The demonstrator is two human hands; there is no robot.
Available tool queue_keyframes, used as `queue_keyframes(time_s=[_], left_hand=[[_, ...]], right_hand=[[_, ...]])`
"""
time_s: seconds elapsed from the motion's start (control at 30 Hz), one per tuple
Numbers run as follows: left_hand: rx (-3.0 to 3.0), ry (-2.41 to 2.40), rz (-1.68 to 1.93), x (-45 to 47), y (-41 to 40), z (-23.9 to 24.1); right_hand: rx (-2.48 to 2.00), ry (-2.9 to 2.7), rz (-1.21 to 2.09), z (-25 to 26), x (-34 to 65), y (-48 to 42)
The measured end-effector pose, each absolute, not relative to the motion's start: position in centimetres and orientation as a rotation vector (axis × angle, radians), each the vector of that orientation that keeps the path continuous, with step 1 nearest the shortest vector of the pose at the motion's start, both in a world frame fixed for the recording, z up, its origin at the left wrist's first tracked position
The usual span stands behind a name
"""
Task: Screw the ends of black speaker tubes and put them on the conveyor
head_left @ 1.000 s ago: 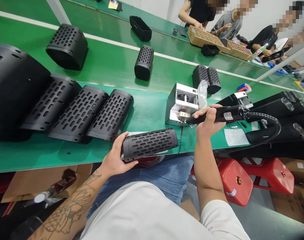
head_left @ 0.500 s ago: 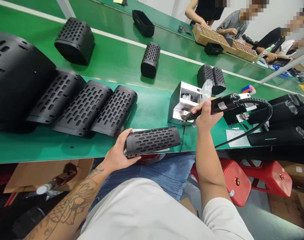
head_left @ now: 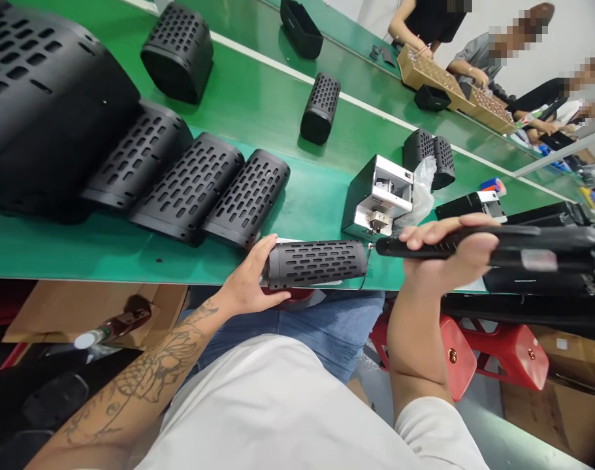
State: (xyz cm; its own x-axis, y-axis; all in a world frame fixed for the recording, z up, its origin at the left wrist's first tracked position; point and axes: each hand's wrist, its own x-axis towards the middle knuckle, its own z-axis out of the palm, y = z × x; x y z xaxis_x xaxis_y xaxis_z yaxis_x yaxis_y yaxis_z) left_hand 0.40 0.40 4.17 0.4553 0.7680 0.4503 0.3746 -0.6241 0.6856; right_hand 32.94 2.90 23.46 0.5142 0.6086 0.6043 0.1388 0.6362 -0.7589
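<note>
"Lying along the green bench [head_left: 106, 251] edge, our black perforated speaker cylinder [head_left: 317, 262]: held how?"
"Our left hand [head_left: 251, 284] clasps its left end; right hand [head_left: 449, 258], fisted round the black electric screwdriver [head_left: 390, 247], faces its right end."

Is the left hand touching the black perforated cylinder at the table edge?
Touching: the head view shows the left hand clasped around the left end of the cylinder.

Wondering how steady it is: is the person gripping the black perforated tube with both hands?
No, only the left hand holds the tube; the right hand grips a black screwdriver.
</note>
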Motion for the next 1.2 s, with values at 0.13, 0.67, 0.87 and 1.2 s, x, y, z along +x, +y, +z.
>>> queue_keyframes(time_s=[0.13,0.67,0.87,1.2], left_hand=[[2.295,0.896,1.223,1.3,-1.3,6.8],[2.225,0.830,1.175,1.7,-1.5,8.0],[2.070,0.837,1.153,1.6,-0.9,5.1],[1.988,0.766,1.163,1.8,-0.2,4.1]], right_hand=[[-0.787,-1.129,0.512,25.3,30.0,-1.9],[-0.518,-1.447,0.823,22.5,23.4,-2.7],[-0.402,-1.481,0.837,20.8,21.2,-1.1],[-0.451,-1.470,0.897,20.4,19.6,-0.8]])
